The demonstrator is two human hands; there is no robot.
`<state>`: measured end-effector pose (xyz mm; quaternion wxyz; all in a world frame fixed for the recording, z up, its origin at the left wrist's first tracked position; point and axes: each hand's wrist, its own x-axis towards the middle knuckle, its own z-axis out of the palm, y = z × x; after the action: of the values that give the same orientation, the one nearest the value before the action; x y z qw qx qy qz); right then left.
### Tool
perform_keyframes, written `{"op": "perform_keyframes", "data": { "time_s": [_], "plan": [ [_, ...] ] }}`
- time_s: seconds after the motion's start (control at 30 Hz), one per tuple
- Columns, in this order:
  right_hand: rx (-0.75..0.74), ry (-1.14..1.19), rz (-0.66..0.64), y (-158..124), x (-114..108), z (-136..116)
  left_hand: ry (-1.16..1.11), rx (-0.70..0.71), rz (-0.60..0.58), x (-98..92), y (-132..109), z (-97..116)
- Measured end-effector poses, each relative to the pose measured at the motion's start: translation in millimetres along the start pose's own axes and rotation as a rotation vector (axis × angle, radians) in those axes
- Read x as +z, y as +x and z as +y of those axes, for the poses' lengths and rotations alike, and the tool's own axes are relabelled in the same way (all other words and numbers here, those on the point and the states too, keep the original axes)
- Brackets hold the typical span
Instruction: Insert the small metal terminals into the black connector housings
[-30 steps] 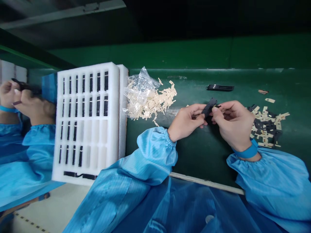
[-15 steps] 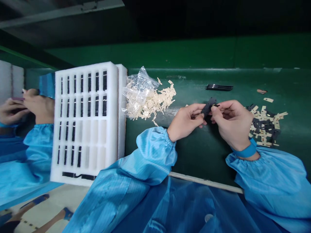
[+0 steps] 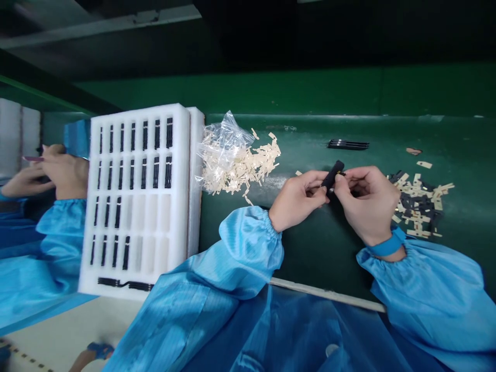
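Between my hands is a small black flat strip (image 3: 333, 174), held tilted above the green bench. My left hand (image 3: 300, 199) is closed, its thumb and fingers pinching the lower left end. My right hand (image 3: 366, 199) is closed too, thumb and forefinger pressed at the strip's right side near a small yellowish spot. Whether the right fingers also hold a tiny separate piece cannot be made out. Right of my right hand lies a mixed pile of small cream and black pieces (image 3: 420, 204). Several thin black strips (image 3: 347, 144) lie together beyond my hands.
A white foam tray (image 3: 132, 113) with rows of slots, many holding black parts, stands at left. Beside it, a clear plastic bag (image 3: 228, 132) lies over a heap of cream pieces (image 3: 240, 168). A co-worker's hands (image 3: 64, 170) are at far left. The bench edge (image 3: 329, 294) runs before me.
The black strip has turned in my fingers, now showing a narrower side. My right hand has shifted slightly left, staying against the strip. The whole view has moved a little.
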<state>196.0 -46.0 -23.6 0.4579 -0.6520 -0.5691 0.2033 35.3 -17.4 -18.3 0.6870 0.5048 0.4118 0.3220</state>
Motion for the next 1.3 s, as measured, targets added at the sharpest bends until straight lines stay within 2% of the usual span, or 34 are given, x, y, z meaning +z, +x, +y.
{"op": "perform_keyframes", "data": {
  "time_s": [0.1, 0.17, 0.37, 0.53, 0.73, 0.97, 1.07, 1.3],
  "plan": [
    [-0.165, -0.178, -0.017, 2.3, -4.2, -1.9, -0.009, 0.020, 0.011, 0.1, 0.3, -0.7],
    [-0.214, -0.232, -0.022, 4.3, -7.2, -1.2, -0.017, 0.004, 0.023, -0.1, 0.7, 0.4],
    [-0.155, -0.096, 0.111, 3.3, -10.5, 3.9, -0.087, -0.030, 0.052, 0.2, 1.3, 8.4],
    [-0.164, -0.077, 0.095, 2.2, -8.2, 1.2, -0.058, -0.004, 0.087, 1.4, -0.2, 10.2],
    [-0.247, -0.078, -0.015, 3.8, -7.4, -7.3, -0.032, 0.040, 0.103, 3.3, -1.4, 5.1],
    [-0.321, -0.119, 0.015, 2.2, -5.4, -6.6, 0.194, 0.048, 0.108, 6.6, -6.2, -0.5],
    [-0.291, -0.128, 0.038, 1.3, -4.0, -8.8, 0.257, 0.052, 0.129, 9.8, -8.1, 0.9],
    [-0.059, -0.047, 0.033, -1.5, -1.9, -12.6, 0.363, 0.137, 0.158, 14.4, -12.6, 2.8]
  ]
}}
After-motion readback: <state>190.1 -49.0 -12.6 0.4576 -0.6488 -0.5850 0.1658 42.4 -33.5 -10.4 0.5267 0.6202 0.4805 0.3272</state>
